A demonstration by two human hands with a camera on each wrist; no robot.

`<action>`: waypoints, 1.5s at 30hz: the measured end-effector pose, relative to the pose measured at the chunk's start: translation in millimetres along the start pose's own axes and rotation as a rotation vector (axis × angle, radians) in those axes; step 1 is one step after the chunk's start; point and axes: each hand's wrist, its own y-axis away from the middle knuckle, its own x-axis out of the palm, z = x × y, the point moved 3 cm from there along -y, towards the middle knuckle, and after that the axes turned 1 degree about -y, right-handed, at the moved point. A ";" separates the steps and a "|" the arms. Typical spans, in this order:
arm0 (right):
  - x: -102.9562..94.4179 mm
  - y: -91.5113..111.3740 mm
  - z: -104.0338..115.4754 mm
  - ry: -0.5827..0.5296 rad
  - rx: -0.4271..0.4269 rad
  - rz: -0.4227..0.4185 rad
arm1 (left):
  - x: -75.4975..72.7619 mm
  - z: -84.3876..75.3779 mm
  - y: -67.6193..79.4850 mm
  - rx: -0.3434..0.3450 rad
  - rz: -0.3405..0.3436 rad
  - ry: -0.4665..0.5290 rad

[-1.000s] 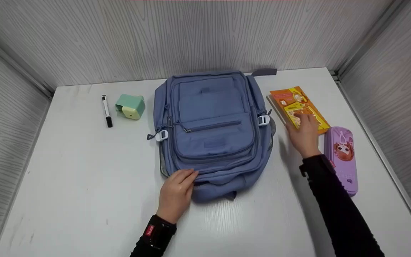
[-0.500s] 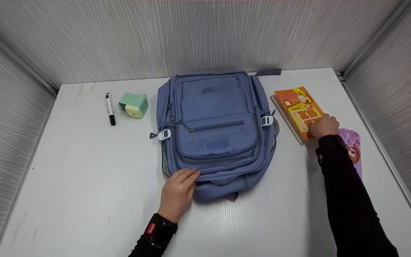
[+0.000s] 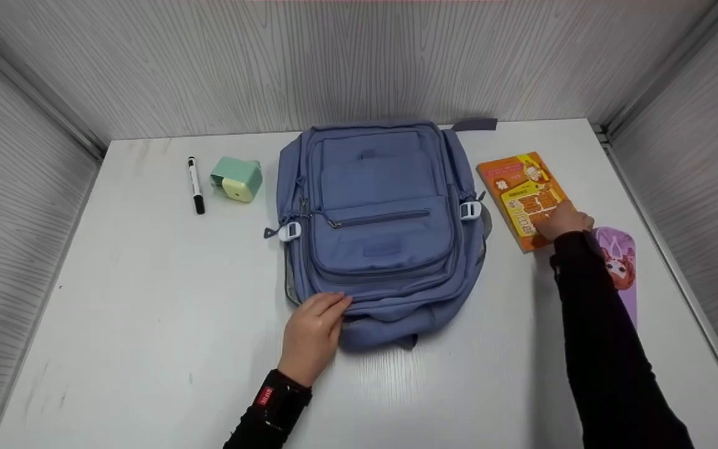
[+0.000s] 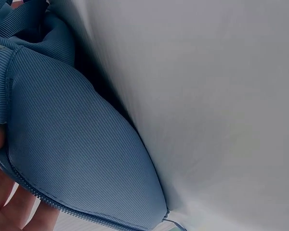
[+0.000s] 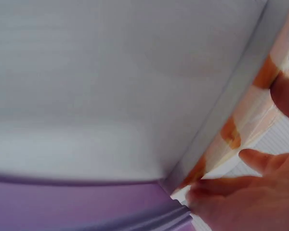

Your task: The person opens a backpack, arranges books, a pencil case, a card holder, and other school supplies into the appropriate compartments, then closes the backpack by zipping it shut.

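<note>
A blue backpack [image 3: 378, 181] lies front side up in the middle of the white table. My left hand [image 3: 311, 337] pinches its near edge, with the thumb on the fabric and the fingers along the zipper [image 4: 62, 208] in the left wrist view. To the right of the backpack is an orange and yellow book [image 3: 507, 171]. My right hand [image 3: 564, 221] grips the book's near right corner, its thumb [image 5: 286, 96] on the cover and other fingers by the edge. A purple pencil case [image 3: 619, 257] with a cartoon girl lies beside that hand, partly hidden by the black sleeve.
On the left lie a black and white marker [image 3: 196, 186] and a small green box-shaped thing [image 3: 237, 179] with a yellow part. A dark strap [image 3: 476, 125] sticks out behind the backpack. Wood-patterned walls [image 3: 359, 62] enclose the table at the back and sides.
My right hand has moved from the middle of the book's cover to its near right corner. The book's pale left edge shows less than before. My left hand stays on the backpack.
</note>
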 end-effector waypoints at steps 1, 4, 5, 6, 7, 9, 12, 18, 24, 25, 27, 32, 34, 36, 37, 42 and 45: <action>-0.5 -0.1 -0.6 0.002 0.000 0.005 | 0.1 -0.2 0.0 0.001 0.002 -0.001; -1.9 0.1 -1.9 0.018 0.024 0.031 | 0.3 -0.1 0.0 0.000 0.005 0.002; -2.4 0.2 -1.9 0.021 0.037 0.041 | 0.2 -0.1 0.0 0.001 0.004 0.001; -2.8 0.2 -1.8 0.024 0.051 0.051 | 0.1 -0.1 -0.2 0.002 0.004 0.001; -3.3 0.3 -1.7 0.026 0.063 0.062 | -0.1 -0.1 -0.3 0.002 0.003 0.002; -4.1 1.4 -0.9 0.013 0.095 0.083 | -0.1 0.3 -0.4 0.003 0.003 0.004; -5.5 3.8 -0.2 -0.005 0.131 0.097 | -0.4 0.2 -0.5 0.007 0.005 0.003; -14.3 14.1 -4.3 -0.099 0.061 0.017 | -0.1 0.3 -0.9 0.005 0.016 0.005; -26.8 23.1 -14.2 -0.367 0.014 -0.078 | -0.9 1.1 -1.5 -0.008 0.026 0.010; -29.4 25.0 -15.9 -0.443 0.046 -0.090 | -1.3 1.2 -1.7 -0.010 0.029 0.010; -34.5 29.3 -18.3 -0.664 0.140 -0.112 | -2.0 1.3 -2.2 -0.012 0.039 0.009; -46.5 44.7 -15.1 -1.438 0.327 -0.220 | -4.2 2.2 -4.2 -0.014 0.065 0.025; -51.8 51.8 -11.2 -1.631 0.326 -0.272 | -4.9 2.9 -4.8 -0.018 0.076 0.035; -58.2 59.3 -7.4 -1.696 0.282 -0.330 | -5.6 3.3 -5.1 -0.022 0.089 0.041; -61.6 63.2 -5.3 -1.702 0.242 -0.370 | -6.0 3.4 -5.2 -0.024 0.097 0.042; -81.8 85.2 4.7 -1.642 -0.041 -0.607 | -9.8 2.5 -7.6 -0.040 0.163 0.057; -98.3 102.8 11.4 -1.620 -0.213 -0.728 | -13.6 2.2 -11.5 -0.059 0.213 0.077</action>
